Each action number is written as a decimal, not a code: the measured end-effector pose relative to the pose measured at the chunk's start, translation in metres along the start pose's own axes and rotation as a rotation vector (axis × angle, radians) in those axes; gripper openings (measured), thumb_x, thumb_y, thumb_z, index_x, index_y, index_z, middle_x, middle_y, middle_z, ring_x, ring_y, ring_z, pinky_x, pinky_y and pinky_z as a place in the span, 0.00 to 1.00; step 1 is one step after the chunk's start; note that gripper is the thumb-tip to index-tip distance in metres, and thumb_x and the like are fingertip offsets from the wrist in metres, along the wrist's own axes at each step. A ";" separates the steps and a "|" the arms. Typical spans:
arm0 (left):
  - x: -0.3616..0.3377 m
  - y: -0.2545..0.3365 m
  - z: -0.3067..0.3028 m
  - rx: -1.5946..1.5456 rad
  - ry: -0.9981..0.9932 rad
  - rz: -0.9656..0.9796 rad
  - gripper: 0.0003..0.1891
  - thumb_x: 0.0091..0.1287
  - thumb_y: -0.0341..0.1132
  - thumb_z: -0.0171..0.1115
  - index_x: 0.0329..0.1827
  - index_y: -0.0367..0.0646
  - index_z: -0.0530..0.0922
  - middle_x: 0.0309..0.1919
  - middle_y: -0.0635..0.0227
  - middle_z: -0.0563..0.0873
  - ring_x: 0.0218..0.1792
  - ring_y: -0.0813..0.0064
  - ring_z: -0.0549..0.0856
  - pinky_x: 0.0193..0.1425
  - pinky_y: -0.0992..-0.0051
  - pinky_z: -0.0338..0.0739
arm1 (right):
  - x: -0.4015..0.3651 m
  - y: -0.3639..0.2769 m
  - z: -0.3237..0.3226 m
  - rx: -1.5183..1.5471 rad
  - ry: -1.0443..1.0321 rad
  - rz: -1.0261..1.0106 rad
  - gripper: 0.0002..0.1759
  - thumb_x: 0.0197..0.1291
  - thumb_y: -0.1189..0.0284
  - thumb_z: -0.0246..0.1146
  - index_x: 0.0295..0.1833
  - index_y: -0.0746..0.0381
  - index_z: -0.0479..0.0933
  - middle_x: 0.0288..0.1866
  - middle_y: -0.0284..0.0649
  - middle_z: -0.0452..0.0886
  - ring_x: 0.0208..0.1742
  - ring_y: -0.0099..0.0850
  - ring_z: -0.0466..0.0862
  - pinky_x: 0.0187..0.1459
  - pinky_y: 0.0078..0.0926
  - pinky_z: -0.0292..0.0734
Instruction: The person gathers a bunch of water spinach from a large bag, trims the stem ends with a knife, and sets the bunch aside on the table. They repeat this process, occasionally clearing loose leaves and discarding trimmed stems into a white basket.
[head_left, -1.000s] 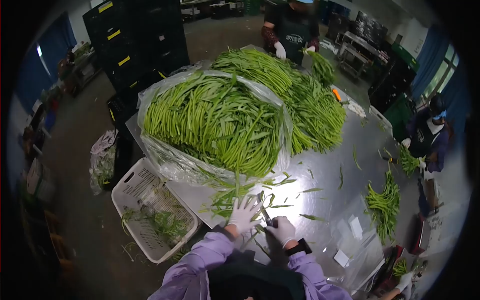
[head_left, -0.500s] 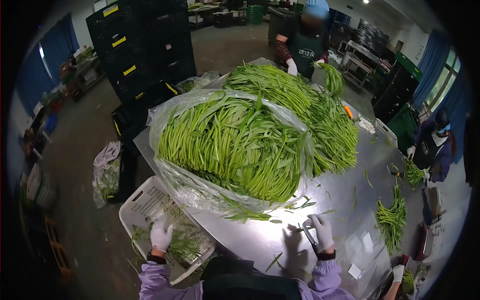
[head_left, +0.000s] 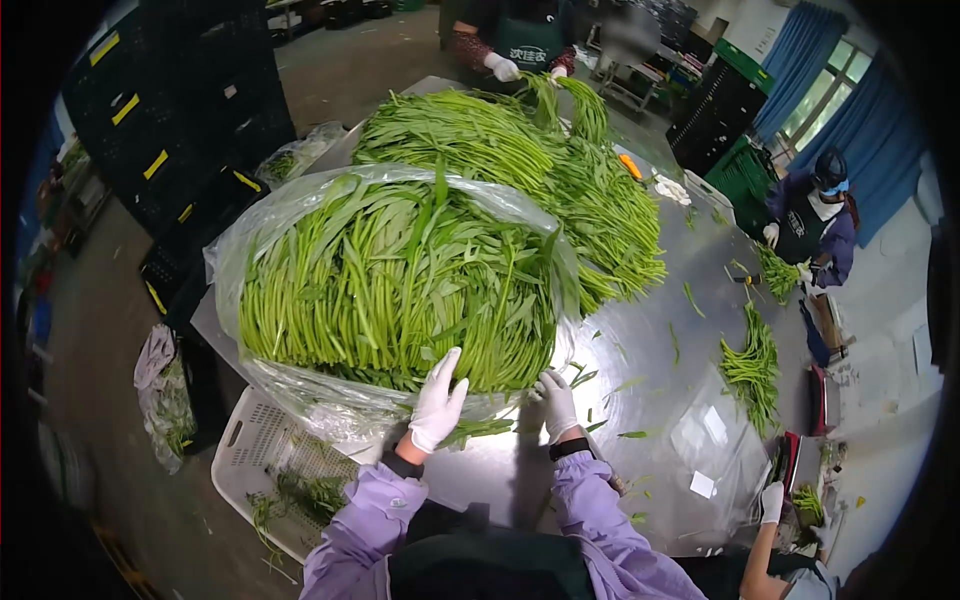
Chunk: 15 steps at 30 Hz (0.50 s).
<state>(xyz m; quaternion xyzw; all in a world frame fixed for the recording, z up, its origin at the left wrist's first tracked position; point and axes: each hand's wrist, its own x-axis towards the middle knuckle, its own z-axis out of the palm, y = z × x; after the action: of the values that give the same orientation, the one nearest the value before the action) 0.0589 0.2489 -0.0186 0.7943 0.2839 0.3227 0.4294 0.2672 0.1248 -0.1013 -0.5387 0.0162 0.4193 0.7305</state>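
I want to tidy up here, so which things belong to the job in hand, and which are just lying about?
Likely the job:
bagged greens, by the left hand
clear plastic bag
white basket of scraps

Apparently lying about:
white slips
orange object
loose leaf bits

A dense heap of long-stemmed, bright green leafy vegetables [head_left: 400,270] is held in an opened, crumpled clear plastic bag [head_left: 310,393], laid just beyond the white-gloved fingers [head_left: 443,373].
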 end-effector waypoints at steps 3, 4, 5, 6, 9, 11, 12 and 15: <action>0.013 -0.004 0.011 0.138 -0.014 -0.033 0.29 0.66 0.38 0.56 0.68 0.35 0.62 0.60 0.48 0.73 0.62 0.52 0.69 0.67 0.65 0.62 | 0.015 0.003 -0.003 -0.117 0.123 -0.012 0.19 0.61 0.75 0.62 0.57 0.66 0.68 0.31 0.32 0.73 0.28 0.20 0.74 0.27 0.17 0.71; 0.018 -0.003 0.014 0.138 -0.027 -0.027 0.29 0.66 0.38 0.56 0.68 0.35 0.62 0.60 0.48 0.73 0.62 0.52 0.69 0.67 0.65 0.62 | 0.022 0.003 -0.003 -0.201 0.133 -0.050 0.20 0.61 0.74 0.62 0.57 0.67 0.68 0.31 0.32 0.73 0.28 0.20 0.74 0.27 0.17 0.71; 0.025 0.001 0.014 0.192 -0.082 -0.053 0.30 0.66 0.38 0.57 0.68 0.34 0.61 0.58 0.48 0.74 0.60 0.51 0.70 0.65 0.64 0.63 | 0.025 0.001 0.001 -0.253 0.127 -0.052 0.20 0.61 0.73 0.63 0.57 0.67 0.68 0.31 0.31 0.73 0.27 0.19 0.74 0.27 0.16 0.71; 0.032 0.003 0.016 0.246 -0.134 -0.079 0.31 0.65 0.39 0.58 0.67 0.33 0.61 0.56 0.47 0.75 0.57 0.50 0.71 0.63 0.63 0.65 | 0.026 -0.001 0.003 -0.245 0.135 -0.055 0.20 0.61 0.73 0.63 0.57 0.67 0.68 0.31 0.31 0.73 0.27 0.19 0.74 0.27 0.16 0.71; 0.051 0.013 0.032 0.286 -0.192 0.034 0.33 0.64 0.39 0.59 0.67 0.30 0.60 0.52 0.44 0.76 0.52 0.49 0.73 0.59 0.61 0.67 | 0.033 -0.004 -0.002 -0.195 0.072 0.091 0.18 0.59 0.72 0.64 0.52 0.66 0.69 0.33 0.32 0.74 0.27 0.19 0.74 0.27 0.15 0.72; 0.055 0.017 0.046 0.312 -0.236 0.057 0.31 0.65 0.36 0.58 0.68 0.31 0.59 0.56 0.45 0.74 0.55 0.52 0.74 0.61 0.63 0.68 | 0.048 0.013 -0.024 -0.342 0.127 -0.085 0.18 0.59 0.71 0.65 0.52 0.66 0.69 0.34 0.33 0.74 0.28 0.20 0.75 0.27 0.16 0.73; 0.053 0.015 0.048 0.315 -0.237 0.052 0.31 0.65 0.36 0.58 0.68 0.31 0.59 0.56 0.45 0.74 0.55 0.52 0.74 0.61 0.63 0.68 | 0.051 0.015 -0.027 -0.488 0.181 -0.261 0.19 0.58 0.71 0.66 0.51 0.66 0.69 0.35 0.34 0.74 0.29 0.21 0.75 0.28 0.17 0.74; 0.042 0.002 0.051 -0.193 0.052 -0.168 0.29 0.66 0.32 0.56 0.69 0.34 0.59 0.59 0.49 0.74 0.60 0.57 0.74 0.64 0.65 0.66 | 0.032 -0.003 -0.014 -0.427 0.110 -0.035 0.20 0.58 0.70 0.66 0.51 0.66 0.69 0.38 0.36 0.74 0.32 0.22 0.76 0.30 0.18 0.75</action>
<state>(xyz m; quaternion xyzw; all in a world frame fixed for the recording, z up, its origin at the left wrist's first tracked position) 0.1243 0.2526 -0.0270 0.7141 0.3282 0.3319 0.5217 0.2960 0.1323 -0.1198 -0.7034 -0.0426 0.3708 0.6049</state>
